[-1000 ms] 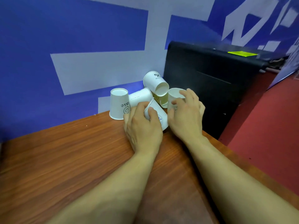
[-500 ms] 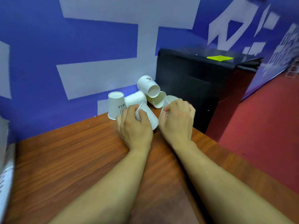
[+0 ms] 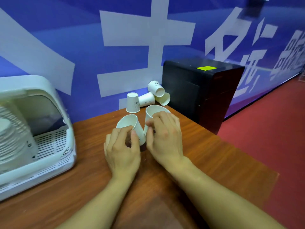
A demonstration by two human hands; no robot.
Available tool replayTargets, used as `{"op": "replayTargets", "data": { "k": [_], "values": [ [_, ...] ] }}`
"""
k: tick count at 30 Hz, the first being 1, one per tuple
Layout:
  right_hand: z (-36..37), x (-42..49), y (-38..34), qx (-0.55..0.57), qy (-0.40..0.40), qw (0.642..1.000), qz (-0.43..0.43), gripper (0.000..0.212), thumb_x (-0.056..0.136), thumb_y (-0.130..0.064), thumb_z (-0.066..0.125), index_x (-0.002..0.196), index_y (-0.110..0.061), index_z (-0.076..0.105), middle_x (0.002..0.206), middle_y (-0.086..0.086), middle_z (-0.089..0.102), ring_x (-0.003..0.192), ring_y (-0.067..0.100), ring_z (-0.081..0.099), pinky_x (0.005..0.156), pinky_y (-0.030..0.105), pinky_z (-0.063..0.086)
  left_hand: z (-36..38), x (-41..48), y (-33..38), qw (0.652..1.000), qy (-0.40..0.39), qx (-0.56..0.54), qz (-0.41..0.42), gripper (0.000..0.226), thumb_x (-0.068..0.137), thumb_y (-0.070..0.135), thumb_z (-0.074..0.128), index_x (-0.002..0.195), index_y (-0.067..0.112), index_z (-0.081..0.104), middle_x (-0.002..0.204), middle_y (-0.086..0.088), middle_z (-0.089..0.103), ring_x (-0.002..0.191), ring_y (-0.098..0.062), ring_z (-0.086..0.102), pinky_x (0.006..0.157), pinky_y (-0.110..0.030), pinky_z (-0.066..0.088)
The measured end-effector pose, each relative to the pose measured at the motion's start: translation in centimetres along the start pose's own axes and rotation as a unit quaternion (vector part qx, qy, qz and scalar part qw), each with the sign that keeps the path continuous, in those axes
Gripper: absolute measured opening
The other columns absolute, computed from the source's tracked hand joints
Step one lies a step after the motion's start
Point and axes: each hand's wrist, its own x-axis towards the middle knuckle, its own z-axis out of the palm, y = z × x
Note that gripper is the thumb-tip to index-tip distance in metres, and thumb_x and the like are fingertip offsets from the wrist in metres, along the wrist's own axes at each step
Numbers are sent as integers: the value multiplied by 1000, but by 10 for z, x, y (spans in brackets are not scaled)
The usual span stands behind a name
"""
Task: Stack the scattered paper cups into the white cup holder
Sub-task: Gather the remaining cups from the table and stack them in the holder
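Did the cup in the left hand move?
Yes. The left hand has pulled its cup toward the person, away from the upside-down cup, and its mouth now faces up.

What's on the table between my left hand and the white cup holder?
Nothing: the head view shows only bare wooden table between the left hand and the white cup holder.

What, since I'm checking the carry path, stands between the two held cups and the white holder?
Nothing visible. The left hand and right hand each hold a cup; only bare table lies between them and the white cup holder at left. The other cups sit behind, by the wall.
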Motion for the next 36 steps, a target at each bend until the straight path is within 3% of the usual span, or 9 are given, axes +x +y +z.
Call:
{"op": "replayTargets", "data": {
  "k": [4,8,13,16,20,24,27,32,36],
  "values": [
    [-17,4,-65,60,5,998,-20,10,73,-1,62,79,-10,62,82,0,58,79,22,55,86,38,43,-77,8,12,996,2,62,64,20,88,29,54,94,21,70,86,2,64,76,-25,51,71,-38,43],
    [-16,8,-126,143,33,988,-36,14,73,4,64,79,-8,60,79,1,57,77,24,55,84,39,43,-148,23,18,988,63,102,99,17,86,28,56,90,20,71,84,0,65,75,-27,53,67,-33,40],
    [0,8,-181,221,39,974,-37,23,79,3,66,100,-5,60,92,5,64,86,21,56,85,39,47,-211,42,5,973,145,126,127,12,87,20,63,87,15,73,81,-3,66,76,-31,58,67,-40,43],
    [15,17,-198,236,30,971,-32,31,83,0,66,113,-3,60,108,4,67,96,19,59,88,43,49,-239,62,-5,961,184,146,143,11,88,20,63,85,14,72,81,-4,67,75,-30,57,67,-35,42],
    [39,42,-218,258,59,964,-31,30,84,0,65,114,-5,63,109,3,67,97,21,63,85,47,51,-280,99,-27,953,240,157,99,13,90,25,62,92,17,72,86,1,65,77,-27,56,68,-26,34],
    [73,59,-252,294,65,953,-33,29,84,0,66,113,-6,65,107,3,67,95,21,63,82,48,51,-304,119,-57,956,239,171,20,17,90,34,57,95,26,71,83,10,55,80,-26,56,68,-26,32],
    [102,60,-276,310,54,948,-55,30,82,2,67,110,-7,68,104,3,68,95,24,65,83,48,50,-308,122,-71,957,233,173,-4,17,89,36,57,96,29,71,85,9,59,81,-26,58,69,-28,35],
    [136,52,-283,300,17,948,-106,29,81,3,65,106,-11,72,97,3,71,90,23,65,83,47,51,-307,125,-80,954,237,184,-3,17,89,35,59,97,28,72,84,12,58,81,-25,57,67,-28,35],
    [153,51,-272,301,-59,945,-117,22,87,-9,61,103,-14,75,95,3,72,87,26,68,79,45,52,-303,125,-87,951,242,194,-3,17,89,34,59,96,28,72,83,13,55,80,-23,56,66,-26,32]
  ]
}}
